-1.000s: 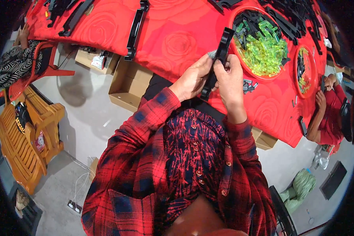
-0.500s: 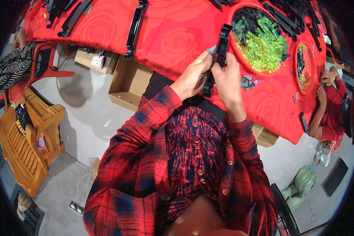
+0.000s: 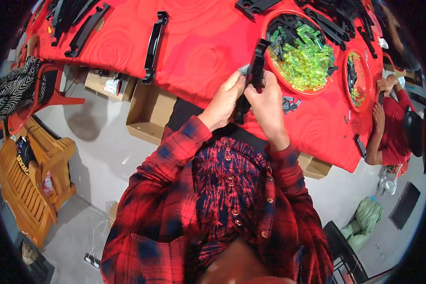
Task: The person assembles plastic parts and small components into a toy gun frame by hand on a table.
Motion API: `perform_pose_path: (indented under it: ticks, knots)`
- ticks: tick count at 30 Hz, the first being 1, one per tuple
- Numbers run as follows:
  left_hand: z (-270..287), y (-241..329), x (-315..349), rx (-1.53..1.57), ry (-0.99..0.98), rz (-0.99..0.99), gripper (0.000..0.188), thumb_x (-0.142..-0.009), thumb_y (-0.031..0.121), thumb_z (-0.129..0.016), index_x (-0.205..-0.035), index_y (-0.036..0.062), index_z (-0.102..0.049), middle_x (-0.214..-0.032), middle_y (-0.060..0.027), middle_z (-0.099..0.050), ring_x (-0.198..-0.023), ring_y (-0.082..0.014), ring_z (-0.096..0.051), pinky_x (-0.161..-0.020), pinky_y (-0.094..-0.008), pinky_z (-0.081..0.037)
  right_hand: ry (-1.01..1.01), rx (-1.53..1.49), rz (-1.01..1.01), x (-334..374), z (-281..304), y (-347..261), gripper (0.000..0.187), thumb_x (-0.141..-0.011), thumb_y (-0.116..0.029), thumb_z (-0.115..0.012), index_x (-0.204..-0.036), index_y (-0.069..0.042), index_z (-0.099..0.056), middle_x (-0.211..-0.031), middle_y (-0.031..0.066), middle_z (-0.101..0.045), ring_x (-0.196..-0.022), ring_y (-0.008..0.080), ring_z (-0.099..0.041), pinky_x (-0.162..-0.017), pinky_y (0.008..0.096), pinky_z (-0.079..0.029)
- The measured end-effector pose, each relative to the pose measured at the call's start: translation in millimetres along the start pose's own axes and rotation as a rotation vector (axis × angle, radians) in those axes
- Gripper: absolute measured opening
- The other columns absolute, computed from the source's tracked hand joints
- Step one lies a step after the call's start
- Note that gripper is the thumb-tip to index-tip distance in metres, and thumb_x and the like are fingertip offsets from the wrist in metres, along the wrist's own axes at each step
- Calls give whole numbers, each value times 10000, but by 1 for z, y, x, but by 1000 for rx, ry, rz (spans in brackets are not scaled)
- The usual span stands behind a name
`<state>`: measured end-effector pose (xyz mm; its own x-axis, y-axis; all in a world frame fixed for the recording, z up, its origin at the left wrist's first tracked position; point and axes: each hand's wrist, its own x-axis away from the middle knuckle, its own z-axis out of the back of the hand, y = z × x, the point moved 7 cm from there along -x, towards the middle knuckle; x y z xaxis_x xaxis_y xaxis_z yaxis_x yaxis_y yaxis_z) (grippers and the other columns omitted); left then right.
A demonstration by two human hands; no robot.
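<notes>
A long black plastic bar (image 3: 258, 59), notched along its length, stands slantwise in front of me over the near edge of the red-covered table. My left hand (image 3: 224, 100) is closed around its left side, with a small greyish bit (image 3: 244, 70) by the fingertips that is too small to name. On the other side, my right hand (image 3: 268, 105) is closed with the thumb pressed against the bar's middle. The palms and fingers hide part of it. Just right of my right hand lie several small dark grey pieces (image 3: 291, 104) on the cloth.
A red basin (image 3: 288, 85) holds yellow-green clear pieces (image 3: 312, 61) and black ones. Farther right stands a smaller basin (image 3: 365, 75), near another person's hands (image 3: 387, 84). Another black bar (image 3: 152, 49) lies left on the tablecloth (image 3: 208, 59). Below are a cardboard box (image 3: 144, 132) and a wooden chair (image 3: 26, 189).
The whole view has shifted, so the table and basins appear a little lower and farther left. Both hands still hold the black bar, with hardly any change in grip.
</notes>
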<state>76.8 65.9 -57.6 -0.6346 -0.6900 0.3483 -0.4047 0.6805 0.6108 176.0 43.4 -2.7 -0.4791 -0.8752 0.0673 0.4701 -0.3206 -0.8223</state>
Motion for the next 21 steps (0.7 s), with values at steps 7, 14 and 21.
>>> perform_pose_path:
  ticks: [7,14,21]
  knots:
    - [2,3,7,8,27,-7,404,-1107,291,-362,-1455,96,-426,-1224,-27,-601,-1076,-119,-613,-871,-304,-553,-1,-149,-129,0,-4,10,378,-871,-140,-697,-1160,54,-550,-877,207,-696,-798,309,-699,-696,412,-536]
    - [-6,4,19,-23,6,19,388,-1102,305,-367,-1417,94,-450,-1097,-52,-640,-853,-143,-643,-680,-292,-558,-300,-399,-294,24,-9,15,376,-880,-85,-645,-1211,34,-511,-987,104,-629,-817,161,-623,-683,316,-538]
    - [7,7,33,139,-61,196,357,-1097,343,-367,-1321,93,-490,-937,-121,-654,-752,-193,-662,-657,-325,-569,122,-345,16,55,70,42,306,-969,-32,-590,-1268,21,-559,-1072,113,-662,-876,166,-649,-804,309,-544]
